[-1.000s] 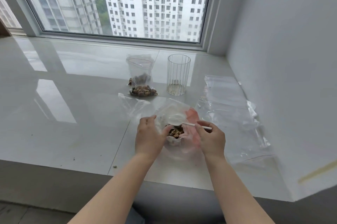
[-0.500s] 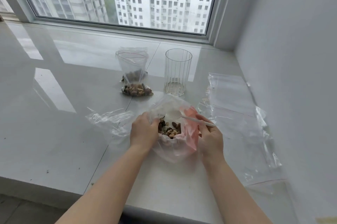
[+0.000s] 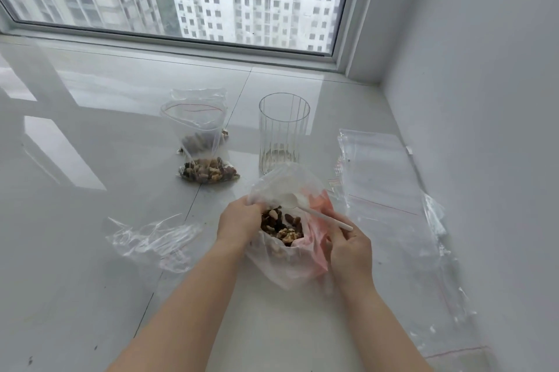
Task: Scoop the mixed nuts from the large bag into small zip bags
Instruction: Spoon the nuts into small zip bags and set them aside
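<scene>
The large clear bag (image 3: 284,265) with a pink patch sits on the white sill, its mouth spread wide over mixed nuts (image 3: 281,225). My left hand (image 3: 239,221) grips the bag's left rim. My right hand (image 3: 351,246) pinches the handle of a white plastic spoon (image 3: 298,202), whose bowl hovers over the nuts inside the bag's mouth. A small zip bag (image 3: 196,126) with a red seal line stands upright farther back, nuts in its bottom. A flat filled small bag (image 3: 208,173) lies in front of it.
A ribbed clear glass (image 3: 283,135) stands behind the large bag. Several flat empty zip bags (image 3: 387,178) lie along the right wall. A crumpled clear plastic sheet (image 3: 154,238) lies to the left. The window frame (image 3: 181,44) runs along the back.
The camera has moved closer and tilted down. The large bag's mouth has been pulled wider, showing more nuts. The spoon's bowl stays over the opening, both hands keeping their hold.
</scene>
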